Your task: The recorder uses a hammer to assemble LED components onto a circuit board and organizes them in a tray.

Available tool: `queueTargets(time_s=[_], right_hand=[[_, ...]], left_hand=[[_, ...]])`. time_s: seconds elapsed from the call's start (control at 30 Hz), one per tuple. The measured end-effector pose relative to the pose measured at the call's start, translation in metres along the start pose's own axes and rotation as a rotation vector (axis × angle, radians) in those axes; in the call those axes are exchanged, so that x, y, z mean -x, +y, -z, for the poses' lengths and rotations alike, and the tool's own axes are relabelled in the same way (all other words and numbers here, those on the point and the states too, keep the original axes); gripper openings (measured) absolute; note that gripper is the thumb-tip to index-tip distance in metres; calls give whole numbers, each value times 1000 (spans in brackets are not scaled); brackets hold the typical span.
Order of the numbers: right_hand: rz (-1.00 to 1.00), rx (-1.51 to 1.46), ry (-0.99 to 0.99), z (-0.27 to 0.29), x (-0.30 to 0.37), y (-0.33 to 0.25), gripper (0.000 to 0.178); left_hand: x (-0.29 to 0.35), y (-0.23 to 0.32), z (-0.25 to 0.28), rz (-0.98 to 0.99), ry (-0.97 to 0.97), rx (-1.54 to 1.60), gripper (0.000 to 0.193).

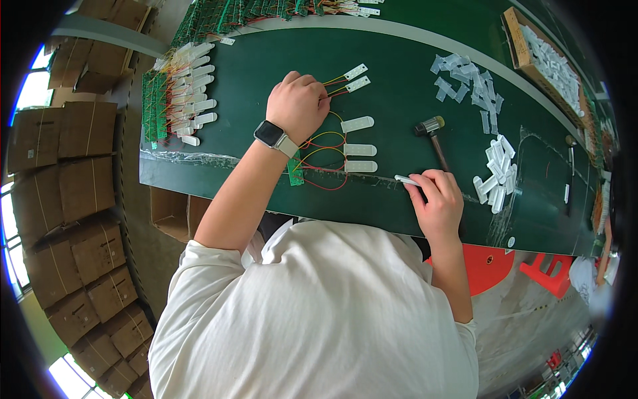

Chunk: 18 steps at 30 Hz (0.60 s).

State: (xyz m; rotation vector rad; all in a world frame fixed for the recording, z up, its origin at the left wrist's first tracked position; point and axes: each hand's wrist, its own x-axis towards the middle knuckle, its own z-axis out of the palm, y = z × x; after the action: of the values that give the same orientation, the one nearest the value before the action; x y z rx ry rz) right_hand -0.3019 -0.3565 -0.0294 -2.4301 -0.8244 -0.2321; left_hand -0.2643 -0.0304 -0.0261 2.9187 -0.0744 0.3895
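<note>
Hands apart: the right hand pinches a white cover just near-left of the hammer; the left hand curls farther left of it by wires, grip hidden. Best keep that pinch light, wires slack.

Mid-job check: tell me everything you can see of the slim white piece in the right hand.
The slim white piece, plastic by its look, is pinched in the right hand. Its exposed end points left, and it tilts slightly down toward the picture's right. The hand hides its other end, so its full length cannot be told. It shows over the dark green tabletop; whether it touches that surface is unclear.
</note>
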Motion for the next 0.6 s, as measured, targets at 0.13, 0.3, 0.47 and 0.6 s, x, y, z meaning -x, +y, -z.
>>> queueTargets(time_s=[0.13, 0.3, 0.47, 0.6], right_hand=[[40, -52, 56, -7, -10, -3, 15], [287, -185, -109, -33, -43, -21, 15], [363, -152, -218, -62, -48, -41, 19], [375, -130, -303, -59, -35, -55, 19]], left_hand=[[1, 3, 8, 84, 58, 167, 11], [11, -13, 15, 266, 71, 515, 12], [19, -16, 33, 387, 59, 643, 13], [29, -29, 37, 316, 139, 653, 15]])
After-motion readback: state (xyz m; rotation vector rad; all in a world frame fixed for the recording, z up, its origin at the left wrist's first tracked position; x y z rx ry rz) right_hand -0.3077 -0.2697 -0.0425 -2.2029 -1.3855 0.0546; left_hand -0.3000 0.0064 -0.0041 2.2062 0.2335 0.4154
